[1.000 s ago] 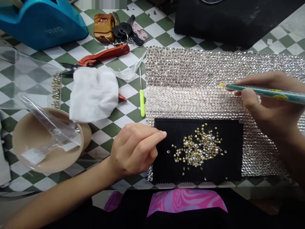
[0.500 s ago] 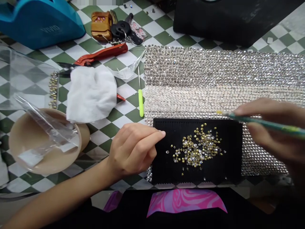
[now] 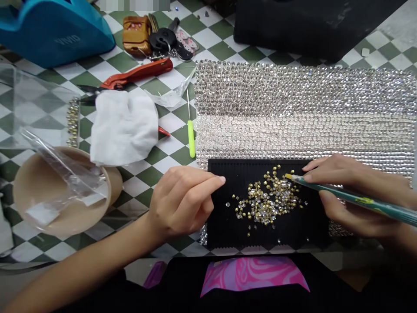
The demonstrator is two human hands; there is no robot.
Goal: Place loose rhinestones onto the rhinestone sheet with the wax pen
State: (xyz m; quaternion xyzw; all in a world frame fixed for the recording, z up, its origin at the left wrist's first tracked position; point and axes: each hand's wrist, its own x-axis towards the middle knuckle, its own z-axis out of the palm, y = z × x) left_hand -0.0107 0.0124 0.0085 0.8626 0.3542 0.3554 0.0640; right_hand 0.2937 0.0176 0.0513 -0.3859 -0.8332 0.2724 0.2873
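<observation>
My right hand (image 3: 355, 191) grips a green pen-like tool (image 3: 352, 196) with a yellow tip. That tip is at the upper right of a pile of gold-backed clear rhinestones (image 3: 270, 202) on a black tray (image 3: 224, 230). At the tray's left edge rests my left hand (image 3: 184, 202), its fingers curled and the index finger and thumb together over the rim; whatever they may hold is too small to make out. Under and behind the tray lies a wide sheet of silver rhinestone mesh (image 3: 293, 95).
Left of the mesh are a yellow-green awl (image 3: 191, 139), a white cloth (image 3: 124, 128), red-handled pliers (image 3: 140, 73) and a beige bowl (image 3: 24, 195) holding plastic bags. Keys (image 3: 164, 41), a blue dispenser (image 3: 65, 34) and a black object (image 3: 293, 30) stand at the back.
My right hand has moved left and down with the tool, from over the mesh to the rhinestone pile. My left hand has stayed in place on the tray's edge.
</observation>
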